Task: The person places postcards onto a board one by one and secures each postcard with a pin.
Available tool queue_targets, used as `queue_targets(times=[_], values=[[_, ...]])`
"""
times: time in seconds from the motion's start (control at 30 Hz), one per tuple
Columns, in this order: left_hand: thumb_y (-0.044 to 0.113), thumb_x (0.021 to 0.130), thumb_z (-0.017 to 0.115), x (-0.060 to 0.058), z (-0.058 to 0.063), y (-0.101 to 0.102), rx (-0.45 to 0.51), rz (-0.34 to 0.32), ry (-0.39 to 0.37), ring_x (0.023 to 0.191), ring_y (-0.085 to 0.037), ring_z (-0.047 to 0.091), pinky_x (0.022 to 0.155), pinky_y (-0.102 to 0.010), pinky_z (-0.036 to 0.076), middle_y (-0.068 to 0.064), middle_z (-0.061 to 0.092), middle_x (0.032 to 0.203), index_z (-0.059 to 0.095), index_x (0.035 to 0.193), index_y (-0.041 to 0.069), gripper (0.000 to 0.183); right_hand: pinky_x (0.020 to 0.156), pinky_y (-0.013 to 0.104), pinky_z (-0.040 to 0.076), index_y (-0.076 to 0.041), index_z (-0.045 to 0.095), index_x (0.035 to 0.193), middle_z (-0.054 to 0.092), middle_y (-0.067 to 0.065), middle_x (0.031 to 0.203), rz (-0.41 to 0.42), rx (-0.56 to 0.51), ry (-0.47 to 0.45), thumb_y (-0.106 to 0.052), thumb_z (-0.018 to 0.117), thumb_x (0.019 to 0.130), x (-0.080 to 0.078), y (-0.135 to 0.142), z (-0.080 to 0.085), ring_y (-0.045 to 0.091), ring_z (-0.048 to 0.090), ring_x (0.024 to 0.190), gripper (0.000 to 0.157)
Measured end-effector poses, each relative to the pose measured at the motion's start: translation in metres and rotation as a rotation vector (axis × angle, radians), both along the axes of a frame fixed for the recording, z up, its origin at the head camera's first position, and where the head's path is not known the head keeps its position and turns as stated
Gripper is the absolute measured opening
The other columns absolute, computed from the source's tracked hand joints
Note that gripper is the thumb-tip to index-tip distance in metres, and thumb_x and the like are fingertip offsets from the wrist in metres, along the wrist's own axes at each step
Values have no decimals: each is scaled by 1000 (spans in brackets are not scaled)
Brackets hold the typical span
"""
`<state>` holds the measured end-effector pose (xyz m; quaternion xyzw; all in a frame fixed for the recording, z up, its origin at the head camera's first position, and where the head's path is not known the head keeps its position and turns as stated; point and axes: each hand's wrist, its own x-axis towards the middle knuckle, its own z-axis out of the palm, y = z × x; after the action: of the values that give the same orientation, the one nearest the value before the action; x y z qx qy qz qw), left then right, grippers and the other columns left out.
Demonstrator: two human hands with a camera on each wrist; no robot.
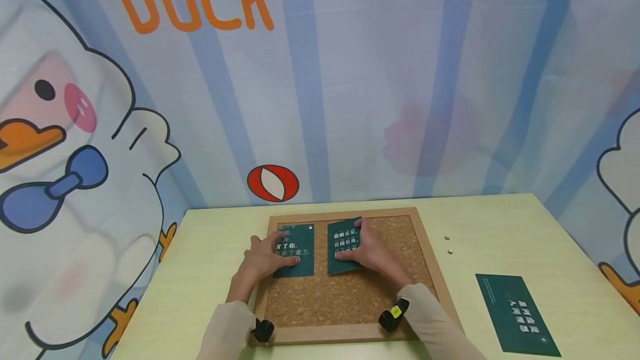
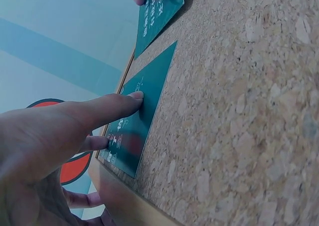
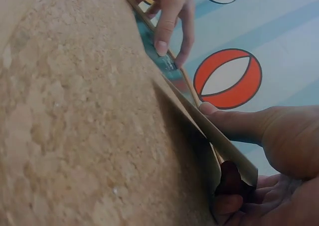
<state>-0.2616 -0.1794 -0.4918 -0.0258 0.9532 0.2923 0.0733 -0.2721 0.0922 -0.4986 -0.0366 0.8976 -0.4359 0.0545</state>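
A dark green card with white writing (image 1: 306, 266) lies flat on a wood-framed corkboard (image 1: 320, 307). My left hand (image 1: 261, 258) rests on it, thumb and fingertips touching its face. A small shiny dot shows at that card's upper right corner. To its right, my right hand (image 1: 376, 250) pinches a second green card (image 1: 344, 238), thumb on the front and fingers behind its right side. In the right wrist view this second card (image 3: 227, 151) is bent and tilted, its right side lifted off the cork. Whether its left edge touches the cork, I cannot tell.
On the pale table (image 1: 200, 271), a third green card (image 1: 520, 315) lies right of the board. Two small silvery studs (image 1: 450, 251) sit beyond it, near the board's right edge. Behind the table hangs a printed duck curtain (image 1: 350, 99).
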Motion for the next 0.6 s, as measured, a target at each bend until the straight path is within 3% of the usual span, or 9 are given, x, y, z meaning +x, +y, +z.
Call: queue_targets(times=[0.37,0.6], values=[[48,82,87,-1,-4,-1,4,-3,4,122,-61,44,91,-76,45,-39,31,150,55,149,18,80,92,53,49,1,34,148,59,20,115,52,11,12,-26,94,79,-1,-6,0,31,58,100,95],[49,81,87,-1,-3,-1,-6,-2,7,121,-62,44,90,-75,46,-39,32,149,55,149,17,81,100,56,48,4,34,153,57,25,135,91,124,10,-34,91,83,-3,-8,0,38,59,120,98]])
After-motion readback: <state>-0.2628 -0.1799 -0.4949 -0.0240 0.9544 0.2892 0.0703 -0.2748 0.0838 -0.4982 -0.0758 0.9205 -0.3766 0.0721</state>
